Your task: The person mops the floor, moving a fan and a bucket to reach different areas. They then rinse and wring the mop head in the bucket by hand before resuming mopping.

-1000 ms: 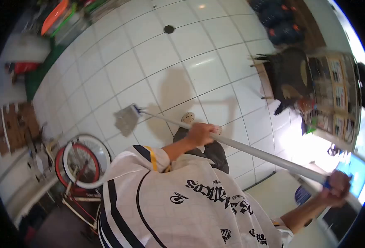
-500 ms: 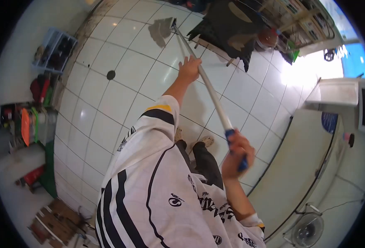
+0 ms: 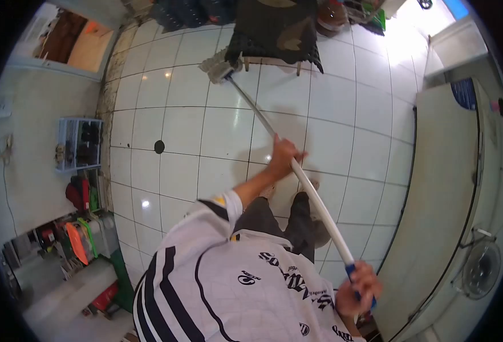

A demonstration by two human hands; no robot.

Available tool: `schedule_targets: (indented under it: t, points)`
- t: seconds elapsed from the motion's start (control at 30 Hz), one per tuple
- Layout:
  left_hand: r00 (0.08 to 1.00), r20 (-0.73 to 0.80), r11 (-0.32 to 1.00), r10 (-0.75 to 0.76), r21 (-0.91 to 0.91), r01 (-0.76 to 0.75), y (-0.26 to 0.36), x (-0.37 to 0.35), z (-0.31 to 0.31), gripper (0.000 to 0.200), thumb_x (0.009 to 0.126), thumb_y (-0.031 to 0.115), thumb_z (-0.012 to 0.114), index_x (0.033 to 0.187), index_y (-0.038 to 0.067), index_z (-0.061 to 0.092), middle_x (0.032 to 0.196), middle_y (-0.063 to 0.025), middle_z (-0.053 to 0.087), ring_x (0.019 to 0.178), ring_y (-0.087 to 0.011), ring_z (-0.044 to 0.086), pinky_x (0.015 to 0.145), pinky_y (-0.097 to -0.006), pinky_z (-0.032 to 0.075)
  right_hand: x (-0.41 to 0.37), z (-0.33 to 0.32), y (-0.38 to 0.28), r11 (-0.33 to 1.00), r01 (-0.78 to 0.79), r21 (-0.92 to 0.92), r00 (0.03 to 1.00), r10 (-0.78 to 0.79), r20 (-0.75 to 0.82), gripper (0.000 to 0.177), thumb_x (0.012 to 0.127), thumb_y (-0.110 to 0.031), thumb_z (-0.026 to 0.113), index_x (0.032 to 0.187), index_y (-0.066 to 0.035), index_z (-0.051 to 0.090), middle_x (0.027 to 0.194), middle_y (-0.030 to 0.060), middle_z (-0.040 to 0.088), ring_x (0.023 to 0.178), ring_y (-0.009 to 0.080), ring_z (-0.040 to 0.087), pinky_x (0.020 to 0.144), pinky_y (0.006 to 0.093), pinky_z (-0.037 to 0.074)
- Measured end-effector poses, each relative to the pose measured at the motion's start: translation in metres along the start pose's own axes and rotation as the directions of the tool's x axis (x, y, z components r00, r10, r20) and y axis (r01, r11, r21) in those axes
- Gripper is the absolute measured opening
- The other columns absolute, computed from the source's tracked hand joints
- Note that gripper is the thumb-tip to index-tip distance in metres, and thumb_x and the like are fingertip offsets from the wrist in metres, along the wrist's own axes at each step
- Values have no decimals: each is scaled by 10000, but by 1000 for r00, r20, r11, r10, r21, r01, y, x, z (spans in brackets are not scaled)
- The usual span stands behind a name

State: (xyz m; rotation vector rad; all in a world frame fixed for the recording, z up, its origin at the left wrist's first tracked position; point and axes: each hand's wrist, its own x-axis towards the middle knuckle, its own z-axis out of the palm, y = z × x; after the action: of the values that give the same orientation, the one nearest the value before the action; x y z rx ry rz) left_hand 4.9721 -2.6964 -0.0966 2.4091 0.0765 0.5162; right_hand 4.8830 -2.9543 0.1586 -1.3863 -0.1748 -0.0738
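Observation:
My left hand (image 3: 286, 157) is wrapped round the middle of a long pale mop pole (image 3: 325, 216). Lower right, my right hand (image 3: 360, 289) grips the blue handle at the pole's upper end. The pole slants up and left to a grey mop head (image 3: 219, 68), which lies on the white tiled floor (image 3: 183, 122). Against the mop head's right side is the edge of a low table covered with a dark patterned cloth (image 3: 274, 31); part of the mop head may be hidden there.
A round dark drain (image 3: 159, 147) is in the floor. On the left stand a blue rack (image 3: 79, 145) and cluttered shelves. A long pale cabinet-like unit (image 3: 442, 171) and a fan (image 3: 481, 269) line the right side. Dark bottles (image 3: 186, 12) stand at the top.
The view has shifted. The mop head has moved farther out, up against the cloth-covered table. My left hand's fingers, more spread before, are now closed round the pole.

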Motion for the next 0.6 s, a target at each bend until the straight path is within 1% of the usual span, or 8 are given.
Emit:
schedule_targets:
  t: [0.17, 0.2, 0.3, 0.4, 0.43, 0.53, 0.57, 0.6]
  points:
    - [983, 185, 988, -12, 152, -17, -179, 26, -6, 197, 663, 192, 663, 590, 74, 523, 692, -103, 544, 629, -303, 482, 583, -438, 382, 2, 76, 118, 927, -166, -336, 978, 198, 63, 129, 825, -35, 471, 706, 14, 468, 773, 116, 558, 791, 189, 544, 796, 311, 427]
    - [985, 173, 963, -9, 267, -38, -189, 28, -19, 200, 660, 235, 670, 639, 79, 548, 712, -117, 556, 705, -327, 501, 632, -438, 396, 7, 95, 128, 980, -179, 83, 983, 177, 41, 157, 824, -28, 467, 670, -5, 454, 761, 102, 549, 765, 190, 537, 867, 369, 405]
    - [947, 317, 903, 58, 388, -185, -191, 18, -20, 227, 665, 278, 676, 642, 85, 558, 682, -118, 562, 799, -355, 510, 673, -446, 397, -2, 76, 141, 991, -67, 117, 998, 64, 29, 131, 818, -49, 463, 701, -1, 498, 750, 96, 568, 786, 214, 552, 861, 411, 415]
    - [844, 530, 943, -86, 317, -103, -142, 3, 6, 288, 694, 366, 651, 638, 89, 593, 665, -127, 574, 748, -326, 551, 675, -454, 395, -32, -8, 78, 956, -237, 175, 964, 253, -75, 258, 799, -215, 543, 651, -28, 446, 746, 125, 553, 763, 240, 525, 919, 548, 327]
    - [783, 621, 945, -51, 284, -164, -126, -11, 32, 291, 696, 376, 645, 647, 92, 607, 673, -130, 581, 713, -320, 556, 652, -442, 402, -44, -45, 53, 971, -228, -79, 972, 222, -77, 266, 776, -278, 562, 687, -43, 478, 749, 134, 558, 741, 245, 523, 913, 564, 321]
    - [678, 695, 969, 238, -117, -219, -23, -78, 102, 160, 639, 299, 650, 684, 146, 660, 708, -110, 611, 699, -298, 587, 632, -395, 453, -114, -151, -47, 971, -237, -7, 884, 213, -416, 296, 777, -314, 538, 779, -19, 507, 795, 128, 532, 801, 250, 500, 937, 502, 306]
    - [577, 812, 990, 92, -12, -140, 46, -94, 103, 145, 604, 244, 638, 729, 183, 679, 707, -101, 614, 723, -293, 592, 686, -391, 460, -130, -165, -95, 975, -209, -80, 905, 161, -394, 284, 810, -301, 491, 752, -22, 487, 746, 123, 496, 781, 232, 492, 927, 480, 318]
    - [545, 799, 954, 254, -301, -4, 106, -118, 89, 173, 618, 226, 628, 767, 158, 684, 714, -118, 614, 715, -311, 585, 708, -390, 455, -171, -224, -143, 955, -198, 223, 935, 252, -251, 288, 850, -289, 423, 765, -28, 508, 720, 120, 495, 820, 219, 507, 895, 490, 337]
